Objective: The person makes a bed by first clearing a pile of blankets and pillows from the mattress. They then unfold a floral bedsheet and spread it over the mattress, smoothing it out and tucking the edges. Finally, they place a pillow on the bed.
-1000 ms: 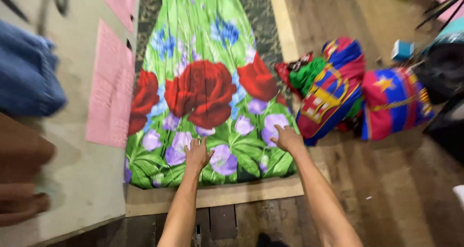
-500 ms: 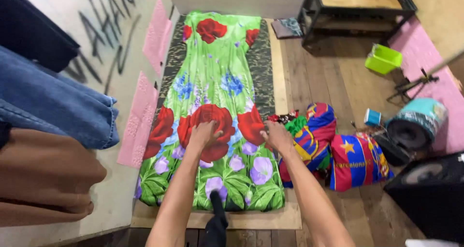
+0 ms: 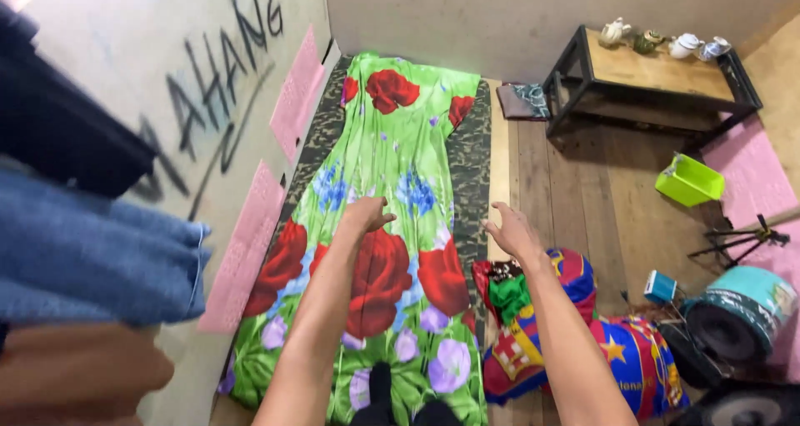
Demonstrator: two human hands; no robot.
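- Landmark: green floral dress (image 3: 392,226), spread flat lengthwise on a dark camo mat (image 3: 467,155) on the wood floor (image 3: 600,218); the mat runs along the wall (image 3: 125,84).
- Change vs. 1 s ago: both hands were pressed on the dress hem, w/ the view tight on the lower skirt. Now the view is pulled back & the full dress shows, neck end far, hem near.
- Left hand (image 3: 367,215): moved up from the hem to mid-dress, over the big red flower print; fingers loosely curled, gripping nothing. Touching the cloth or just above it: can't tell.
- Right hand (image 3: 512,230): has come off the dress, now just past its right edge over the mat border; open, fingers spread, empty.
- Reading (judgement): hem looks smoothed; hands appear to be working up the dress toward its middle.
- Right of dress, near the hem: pile of red/blue/yellow clothes (image 3: 575,334), touching the mat edge.
- Farther right of dress: lime green tub (image 3: 687,180), low black-framed wooden surface (image 3: 658,76) w/ teapots (image 3: 662,41).
- Left of dress: pink foam panels (image 3: 250,243) on the wall; blurred blue cloth (image 3: 92,251) close to the camera.
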